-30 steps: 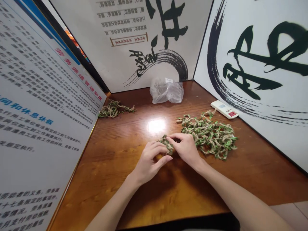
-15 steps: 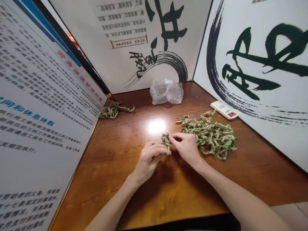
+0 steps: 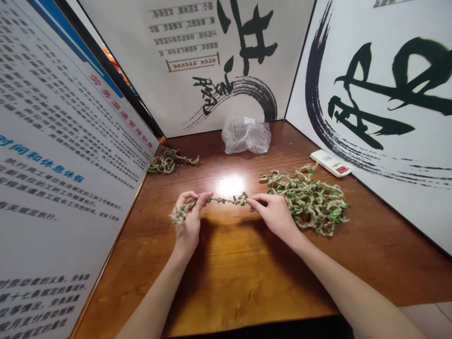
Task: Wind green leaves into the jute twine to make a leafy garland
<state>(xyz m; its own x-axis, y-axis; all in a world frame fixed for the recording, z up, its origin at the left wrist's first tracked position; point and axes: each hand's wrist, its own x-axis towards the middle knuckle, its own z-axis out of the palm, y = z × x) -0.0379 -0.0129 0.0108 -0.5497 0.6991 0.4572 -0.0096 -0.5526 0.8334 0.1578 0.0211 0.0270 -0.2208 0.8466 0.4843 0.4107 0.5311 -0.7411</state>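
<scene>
A length of leafy twine [image 3: 223,200], tan with small green leaves, stretches nearly level between my two hands above the table. My left hand [image 3: 189,215] pinches it between thumb and fingers, and a loose bunch of it hangs over the outer side of that hand. At the other end, my right hand [image 3: 271,213] grips the twine with thumb and forefinger. Just beyond my right hand lies a large tangled pile of the same leafy twine [image 3: 318,202]. A smaller heap of twine [image 3: 169,161] rests at the table's far left.
On the brown wooden table [image 3: 226,282], a crumpled clear plastic bag [image 3: 246,135] sits at the back. A white remote-like device [image 3: 331,163] lies by the right panel. Printed panels [image 3: 60,188] stand upright along the left, back and right sides.
My left hand has moved left, away from my right hand, and turned. The twine, bunched between both hands before, is now drawn out between them. My right hand has stayed nearly in place.
</scene>
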